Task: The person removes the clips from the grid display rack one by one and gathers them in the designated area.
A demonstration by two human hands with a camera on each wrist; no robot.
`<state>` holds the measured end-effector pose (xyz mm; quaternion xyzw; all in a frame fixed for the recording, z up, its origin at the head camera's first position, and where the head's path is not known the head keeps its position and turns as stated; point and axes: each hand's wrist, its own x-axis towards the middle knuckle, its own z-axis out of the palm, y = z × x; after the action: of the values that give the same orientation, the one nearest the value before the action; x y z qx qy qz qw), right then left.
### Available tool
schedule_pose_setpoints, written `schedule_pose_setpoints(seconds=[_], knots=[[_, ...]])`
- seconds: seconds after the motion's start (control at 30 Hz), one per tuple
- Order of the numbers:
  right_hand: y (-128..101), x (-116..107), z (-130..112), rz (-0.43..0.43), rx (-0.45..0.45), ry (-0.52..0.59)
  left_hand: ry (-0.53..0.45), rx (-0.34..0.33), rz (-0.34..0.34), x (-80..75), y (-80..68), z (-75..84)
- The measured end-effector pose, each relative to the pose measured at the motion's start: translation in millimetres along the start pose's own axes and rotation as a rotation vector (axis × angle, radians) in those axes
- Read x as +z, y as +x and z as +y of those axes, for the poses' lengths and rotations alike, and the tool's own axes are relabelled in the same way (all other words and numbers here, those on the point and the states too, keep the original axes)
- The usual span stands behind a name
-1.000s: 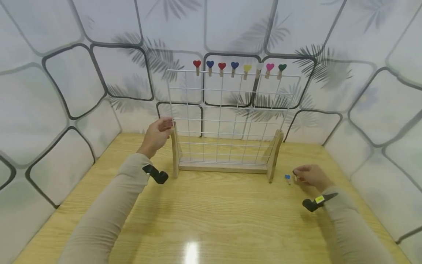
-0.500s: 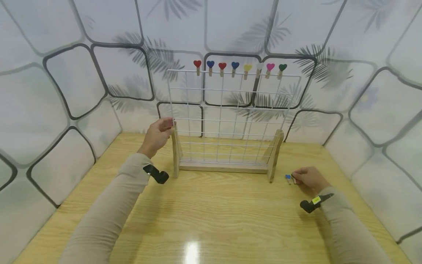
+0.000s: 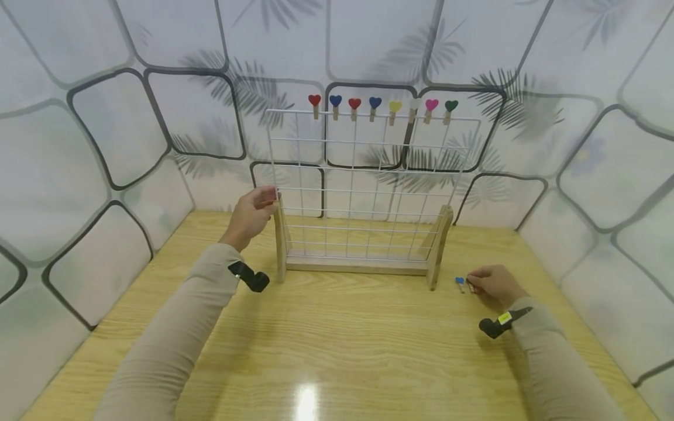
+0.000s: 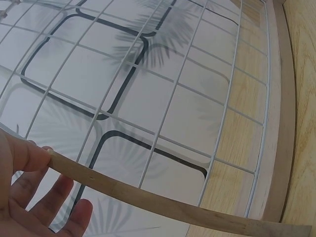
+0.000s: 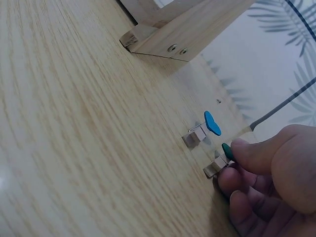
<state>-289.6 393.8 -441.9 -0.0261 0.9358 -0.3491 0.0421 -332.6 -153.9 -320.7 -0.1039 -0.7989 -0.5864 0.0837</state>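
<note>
A white wire grid rack (image 3: 363, 175) stands on a wooden base, with several heart-topped clips (image 3: 375, 107) pegged along its top wire. My left hand (image 3: 262, 203) grips the top of the rack's left wooden upright (image 3: 279, 234). In the left wrist view the thumb and fingers of that hand (image 4: 52, 170) clasp the upright (image 4: 148, 196). On the table right of the rack, my right hand (image 3: 475, 285) pinches a green heart clip (image 5: 226, 149) between thumb and finger. A blue heart clip (image 5: 211, 124) lies loose just beside it, also visible as the blue clip (image 3: 460, 283) in the head view.
The wooden table (image 3: 337, 345) is boxed in by patterned white walls (image 3: 105, 134) on three sides. The rack's right upright (image 3: 439, 245) stands a short way left of my right hand. A black wrist camera (image 3: 251, 277) sits on each sleeve.
My right hand has settled a little lower onto the table at the green clip. The left hand and the rack have not moved.
</note>
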Motion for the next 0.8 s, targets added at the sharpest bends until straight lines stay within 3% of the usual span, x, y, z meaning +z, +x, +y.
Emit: schedule_pose_setpoints(seconds=[0.4, 0.57, 0.8], knots=[[-1, -9, -3, -0.002, 0.005, -0.081, -0.001, 0.0, 0.004, -1.1, -0.1, 0.7], [-2, -17, -13, -0.006, 0.011, 0.002, 0.001, -0.004, -0.002, -1.1, -0.6, 2.3], [-1, -34, -51, -0.01, 0.003, 0.15, -0.001, -0.004, -0.006, -0.7, -1.5, 3.5]])
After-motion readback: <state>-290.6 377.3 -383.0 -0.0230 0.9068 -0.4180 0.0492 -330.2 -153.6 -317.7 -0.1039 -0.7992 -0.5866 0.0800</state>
